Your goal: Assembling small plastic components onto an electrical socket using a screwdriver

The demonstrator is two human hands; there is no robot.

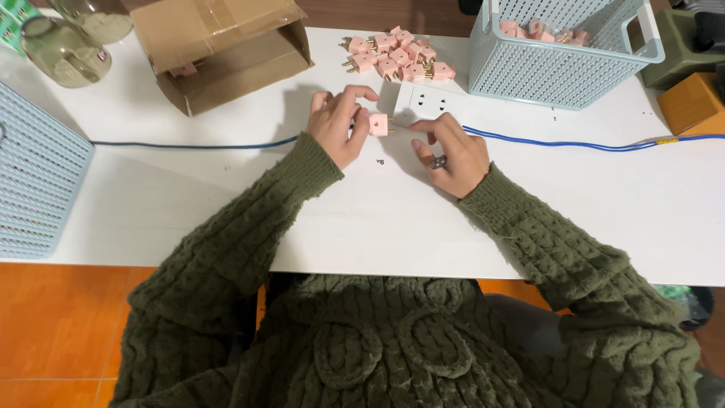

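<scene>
You are holding a small pink plug adapter (378, 125) between the fingertips of your left hand (338, 125), pinching it closed around the body with its brass pins pointing toward three o'clock. Your right hand (451, 153) is coming in from four o'clock, thumb and forefinger drawn nearly together at the pins; whether it is actually gripping something tiny there, I cannot tell, because the fingertips are hiding it. The adapter is sitting over the white table (377, 219), just in front of the white socket strip (424, 100), which is lying at one o'clock from your hands.

As I judge it, you are lining the adapter up by its pins, so keep your left pinch on the flat sides and not over the pins, leaving the brass clear to see. Steady both wrists on the table while you are working. A small dark speck, perhaps a screw (380, 161), is lying at six o'clock from the adapter, and your sleeve could sweep it away.

The pile of pink adapters (399, 59) is waiting at twelve o'clock, beside the pale blue basket (563, 75) at two o'clock and the open cardboard box (226, 49) at ten o'clock. The blue cable (574, 143) is running across behind your hands.
</scene>
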